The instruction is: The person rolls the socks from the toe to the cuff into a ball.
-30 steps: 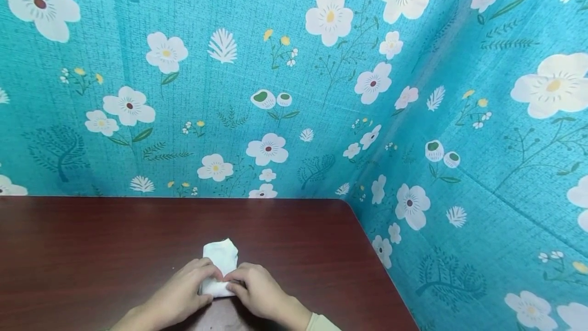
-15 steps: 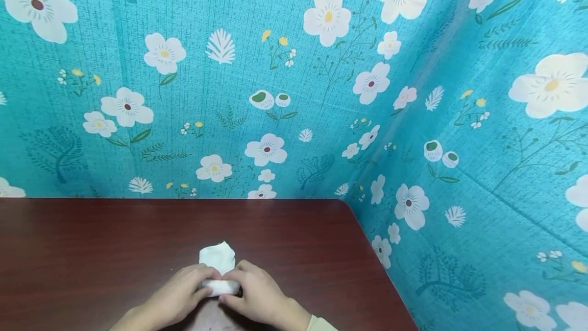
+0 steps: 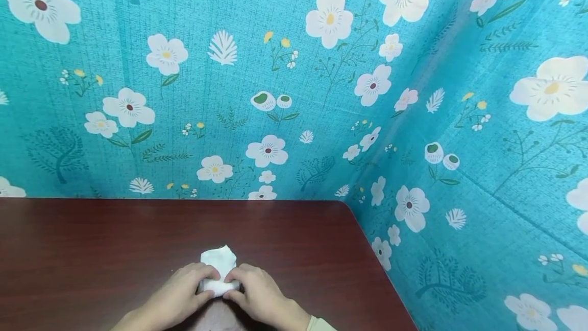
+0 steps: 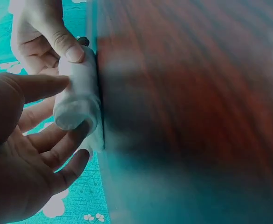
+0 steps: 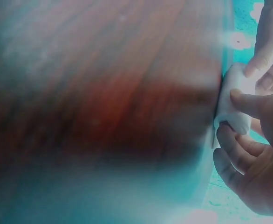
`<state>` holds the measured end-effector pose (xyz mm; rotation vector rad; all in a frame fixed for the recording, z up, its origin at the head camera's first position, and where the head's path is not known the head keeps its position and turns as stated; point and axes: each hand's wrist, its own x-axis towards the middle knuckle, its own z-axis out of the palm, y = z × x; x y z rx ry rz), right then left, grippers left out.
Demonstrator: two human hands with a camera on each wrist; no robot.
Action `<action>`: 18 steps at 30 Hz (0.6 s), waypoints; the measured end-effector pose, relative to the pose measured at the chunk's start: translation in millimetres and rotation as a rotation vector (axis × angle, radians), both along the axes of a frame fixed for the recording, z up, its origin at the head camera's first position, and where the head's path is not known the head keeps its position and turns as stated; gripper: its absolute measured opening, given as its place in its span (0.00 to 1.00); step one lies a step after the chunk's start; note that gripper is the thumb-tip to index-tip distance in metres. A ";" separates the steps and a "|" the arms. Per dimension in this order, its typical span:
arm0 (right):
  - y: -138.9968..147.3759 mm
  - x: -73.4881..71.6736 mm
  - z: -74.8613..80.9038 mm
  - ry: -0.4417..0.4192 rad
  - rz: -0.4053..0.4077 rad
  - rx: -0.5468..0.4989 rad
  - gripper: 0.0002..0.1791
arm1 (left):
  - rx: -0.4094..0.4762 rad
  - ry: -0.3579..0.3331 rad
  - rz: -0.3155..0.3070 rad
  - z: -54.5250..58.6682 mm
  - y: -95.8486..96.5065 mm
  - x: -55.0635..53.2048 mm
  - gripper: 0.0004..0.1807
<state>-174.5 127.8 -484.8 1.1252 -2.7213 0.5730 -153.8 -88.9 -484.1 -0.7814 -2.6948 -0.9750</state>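
Note:
A small white cloth (image 3: 219,259) lies on the table, its near end wound into a thick roll and its far end a flat flap. My left hand (image 3: 179,292) grips the roll's left end, thumb on the near side and fingers over the top. Mirroring it, my right hand (image 3: 262,292) holds the right end. The left wrist view shows the rolled cloth (image 4: 78,88) end-on, its layers coiled, between thumb and fingers. In the right wrist view both thumbs press the roll (image 5: 229,100). Fingers hide part of the flap.
The dark reddish-brown table (image 3: 115,249) has a rounded far right corner. Blue flowered fabric (image 3: 275,65) hangs behind it and along its right side.
The flap's far tip now lies slightly nearer the hands. My right thumb has shifted down onto the roll's near side. Both hands stay at the roll's ends.

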 end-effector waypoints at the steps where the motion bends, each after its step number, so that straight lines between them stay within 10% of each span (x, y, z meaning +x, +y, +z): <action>1: -0.3 -0.5 0.8 -0.022 0.003 -0.004 0.09 | -0.002 0.024 0.011 0.0 0.4 0.2 0.14; 18: -1.2 -2.4 5.1 -0.200 0.051 -0.044 0.09 | -0.094 0.147 0.007 -2.7 -1.5 1.8 0.12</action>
